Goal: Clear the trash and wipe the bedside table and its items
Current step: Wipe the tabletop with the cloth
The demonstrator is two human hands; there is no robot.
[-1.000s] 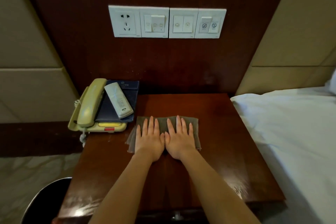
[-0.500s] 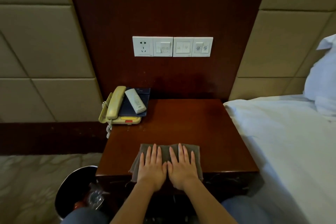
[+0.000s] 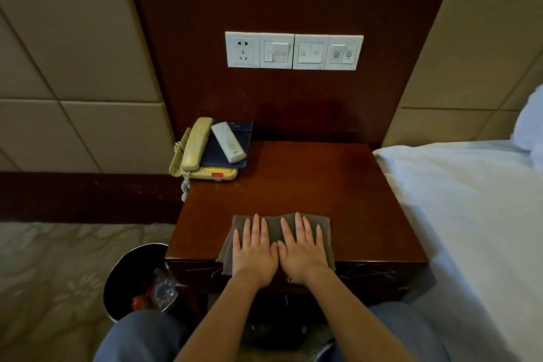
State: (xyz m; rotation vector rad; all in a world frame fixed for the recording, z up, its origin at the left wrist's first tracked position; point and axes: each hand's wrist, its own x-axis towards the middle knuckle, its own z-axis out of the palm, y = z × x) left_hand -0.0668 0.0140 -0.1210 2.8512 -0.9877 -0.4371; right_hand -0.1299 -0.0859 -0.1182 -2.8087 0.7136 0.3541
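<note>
Nearest, knees in blue trousers [image 3: 141, 338] at the bottom edge. To the left, on patterned carpet [image 3: 58, 267], a dark round bin [image 3: 129, 270] holding crumpled clear plastic [image 3: 164, 288] and something red, perhaps a wrapper, too dim to name. Pressed flat on the front edge of the bedside table [image 3: 293, 179]: left hand [image 3: 254, 250] and right hand [image 3: 302, 248], side by side, thumbs touching, fingers spread and straight, palms down, gripping nothing. Beneath both, a grey cloth [image 3: 276, 226], its near edge hanging slightly over the table's front lip. Below that lip, a drawer front [image 3: 367, 276] marked with pale scratches. Beyond the cloth, bare reddish-brown tabletop with a dull sheen. At the far left corner, a cream telephone [image 3: 197, 150] with handset in its cradle and coiled cord dropping off the table's side; on the phone's base, a dark blue folder [image 3: 232, 150]; lying diagonally on the folder, a white remote [image 3: 229, 142]. Right of the table, touching it, a bed with white sheet [image 3: 455, 214]. Farthest, on the dark wood wall panel, a row of white socket and switch plates [image 3: 293, 51], flanked by beige padded panels [image 3: 73, 53].
</note>
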